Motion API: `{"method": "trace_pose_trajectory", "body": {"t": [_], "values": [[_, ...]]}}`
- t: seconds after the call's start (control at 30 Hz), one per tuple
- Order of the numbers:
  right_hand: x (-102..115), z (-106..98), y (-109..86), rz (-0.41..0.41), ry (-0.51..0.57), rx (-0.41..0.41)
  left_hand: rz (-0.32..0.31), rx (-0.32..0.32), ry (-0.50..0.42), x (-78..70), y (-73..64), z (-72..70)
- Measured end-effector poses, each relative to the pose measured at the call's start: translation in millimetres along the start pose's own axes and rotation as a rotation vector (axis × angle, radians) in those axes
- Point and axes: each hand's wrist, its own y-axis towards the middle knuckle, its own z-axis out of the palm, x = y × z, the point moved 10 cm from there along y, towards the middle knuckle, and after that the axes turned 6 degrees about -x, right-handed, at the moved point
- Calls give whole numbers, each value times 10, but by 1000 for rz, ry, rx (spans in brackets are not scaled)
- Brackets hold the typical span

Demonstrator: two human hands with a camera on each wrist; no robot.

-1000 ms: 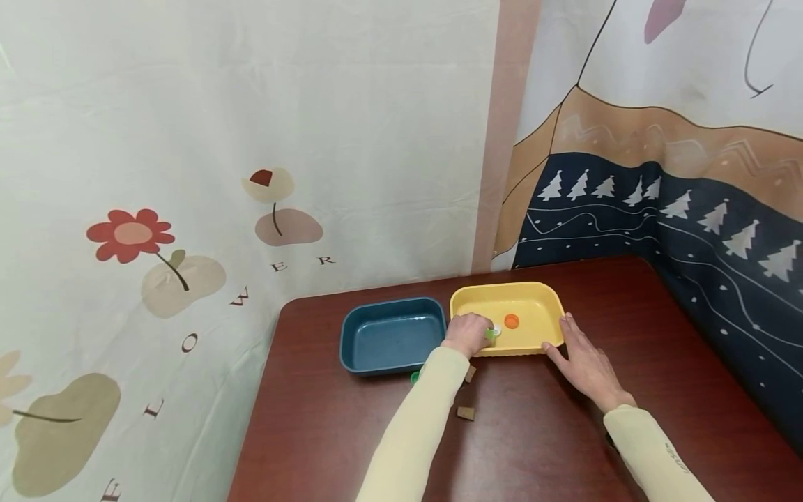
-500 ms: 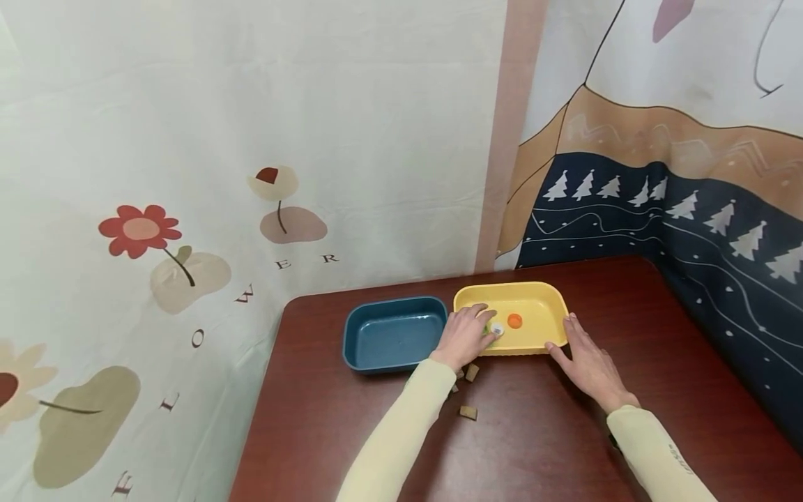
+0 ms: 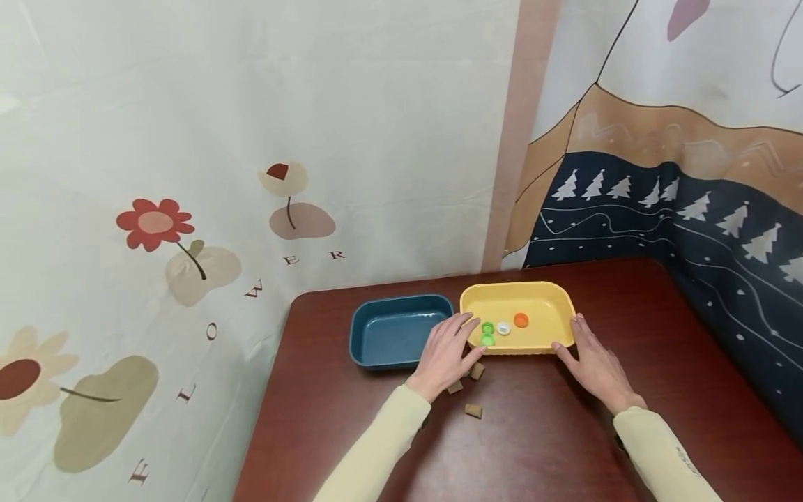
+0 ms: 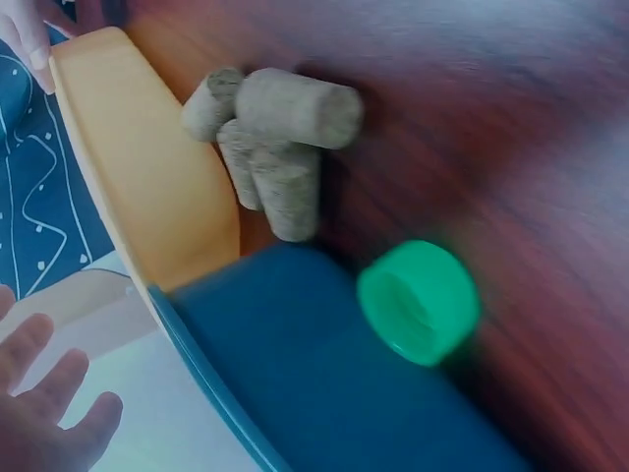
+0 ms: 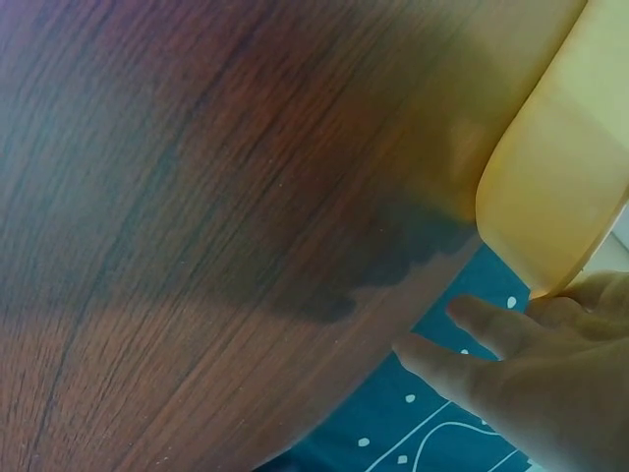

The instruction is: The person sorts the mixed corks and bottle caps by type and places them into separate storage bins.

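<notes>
A yellow tray (image 3: 546,324) holds two green bottle caps (image 3: 488,335), a white bottle cap (image 3: 503,328) and an orange bottle cap (image 3: 521,320). My left hand (image 3: 444,354), fingers spread and holding nothing, hovers over the gap between the yellow tray and the blue tray (image 3: 389,335). With straight fingers my right hand (image 3: 596,366) touches the yellow tray's right front corner. Beneath the left hand several corks (image 4: 300,108) lie in a heap against the trays, and a green bottle cap (image 4: 421,303) stands by the blue tray in the left wrist view.
One cork (image 3: 473,411) lies apart on the dark red wooden table (image 3: 533,432), in front of the trays. Behind the table hangs a printed cloth (image 3: 401,139), its dark part running along the right edge.
My left hand has let go of a green bottle cap inside the yellow tray and drawn back to the left, its fingers opening. The right hand stays at the tray's corner.
</notes>
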Motion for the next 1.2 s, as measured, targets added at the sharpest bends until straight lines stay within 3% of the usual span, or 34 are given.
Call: {"method": "trace_pose_trajectory", "body": {"t": [0.4,0.67,0.9,1.1,1.2], "values": [[-6,7,-17,2,9,5,11,10,15,206,-635,-133],[-11,14,-17,7,17,18,23,-13,75,327,-966,-251],[-37,5,-23,10,17,17,72,17,150,357,-1118,-216],[-26,14,-9,2,9,15,139,-5,175,289,-1173,-232],[-14,17,-5,-1,12,14,130,25,181,292,-1207,-188]]}}
